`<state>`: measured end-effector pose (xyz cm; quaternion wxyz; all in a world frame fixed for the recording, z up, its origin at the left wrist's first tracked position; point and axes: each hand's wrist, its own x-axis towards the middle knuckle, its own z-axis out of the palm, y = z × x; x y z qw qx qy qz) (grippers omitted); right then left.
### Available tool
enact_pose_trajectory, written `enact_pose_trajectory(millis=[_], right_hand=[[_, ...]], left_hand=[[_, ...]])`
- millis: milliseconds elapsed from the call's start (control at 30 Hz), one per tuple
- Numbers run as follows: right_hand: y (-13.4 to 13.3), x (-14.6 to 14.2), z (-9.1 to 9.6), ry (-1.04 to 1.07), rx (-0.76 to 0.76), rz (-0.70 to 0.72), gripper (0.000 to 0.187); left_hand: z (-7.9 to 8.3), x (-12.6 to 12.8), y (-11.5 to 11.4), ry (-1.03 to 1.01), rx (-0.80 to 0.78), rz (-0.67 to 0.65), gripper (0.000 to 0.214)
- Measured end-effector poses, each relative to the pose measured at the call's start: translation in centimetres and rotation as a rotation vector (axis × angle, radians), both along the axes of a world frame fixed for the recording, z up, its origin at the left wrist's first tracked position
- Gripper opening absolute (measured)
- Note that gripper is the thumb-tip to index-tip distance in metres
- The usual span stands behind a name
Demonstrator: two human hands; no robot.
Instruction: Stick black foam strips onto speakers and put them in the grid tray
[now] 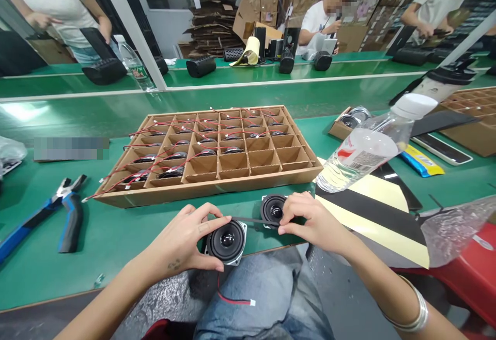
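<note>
My left hand (pixel 184 242) grips a square-framed loudspeaker driver (pixel 227 242) with a black cone and metal frame, just off the bench's front edge. My right hand (pixel 312 221) pinches a thin black strip (pixel 256 220) against a second driver (pixel 274 210), which is partly hidden by my fingers. The strip runs between both drivers. A red-and-black wire (pixel 232 295) with a white connector hangs below the first driver, over my jeans. Just beyond my hands lies a cardboard compartment tray (pixel 205 190), holding several wired drivers.
Blue-handled pliers (pixel 50 216) lie on the green bench (pixel 116 273) to my left. To my right are a tilted plastic water bottle (pixel 362 149) and black-and-yellow adhesive sheets (pixel 372 211). Several co-workers stand or sit beyond, at another green bench (pixel 271 68) with black speakers and stacked cardboard.
</note>
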<state>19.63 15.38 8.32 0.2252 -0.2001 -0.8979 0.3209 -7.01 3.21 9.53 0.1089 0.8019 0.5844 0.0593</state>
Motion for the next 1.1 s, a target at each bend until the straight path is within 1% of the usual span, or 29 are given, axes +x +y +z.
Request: enact_pose_trajectory(millis=[200, 400, 567, 633, 733, 833, 900, 933, 1000, 1033, 1100], right_hand=[[-1.1, -0.1, 0.3, -0.016, 0.034, 0.021, 0.015], [-2.6, -0.2, 0.5, -0.06, 0.093, 0.015, 0.015], [-4.3, -0.5, 0.5, -0.063, 0.162, 0.006, 0.017], [-4.9, -0.7, 0.3, -0.036, 0.177, 0.003, 0.018], [-5.4, -1.2, 0.1, -0.004, 0.202, 0.018, 0.018], [-4.8, -1.9, 0.6, -0.033, 0.255, 0.042, 0.018], [-3.7, -2.6, 1.4, -0.082, 0.266, 0.058, 0.018], [-3.0, -3.0, 1.8, -0.11, 0.254, 0.069, 0.017], [-1.6, -3.8, 2.5, -0.153, 0.211, 0.094, 0.016], [-1.0, -4.1, 2.8, -0.167, 0.185, 0.105, 0.015], [0.0, -4.6, 3.2, -0.183, 0.14, 0.118, 0.015]], left_hand=[[-0.1, 0.5, -0.7, 0.014, 0.011, 0.028, 0.069], [0.1, 1.0, -0.6, 0.113, 0.053, 0.005, 0.073], [0.3, 1.2, -0.8, 0.194, 0.055, -0.006, 0.075], [0.7, 1.4, -0.8, 0.257, 0.069, -0.023, 0.073], [1.2, 2.4, -1.1, 0.422, 0.09, -0.042, 0.07], [1.5, 4.2, -1.5, 0.586, 0.108, 0.003, 0.066], [1.4, 5.4, -1.6, 0.628, 0.11, 0.078, 0.064], [1.3, 5.7, -1.6, 0.622, 0.1, 0.119, 0.068], [1.2, 5.6, -1.2, 0.562, 0.061, 0.186, 0.083], [1.3, 5.1, -0.9, 0.502, 0.037, 0.194, 0.091], [1.5, 3.5, -0.3, 0.332, -0.016, 0.146, 0.096]])
